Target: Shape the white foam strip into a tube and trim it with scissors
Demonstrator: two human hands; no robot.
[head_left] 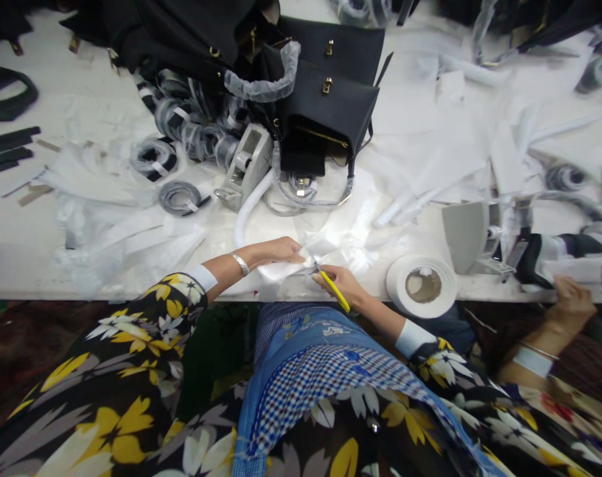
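At the table's front edge, my left hand (283,250) is closed on thin white wrapping material (281,269). Just right of it, my right hand (344,285) holds a small cutter with a yellow handle (336,291), its metal end touching the bunched white material between my hands. More of the crumpled white sheet (353,242) spreads behind my fingers. Behind that stands a black handbag (330,106) with gold clasps, its handle wrapped in clear film. The tips of my left fingers are partly hidden in the material.
A grey tape dispenser (248,165) and several film-wrapped coiled straps (154,159) lie back left. Right of my hands is a large white roll (422,287), then another dispenser (467,235). Another person's hand (571,301) works at the far right.
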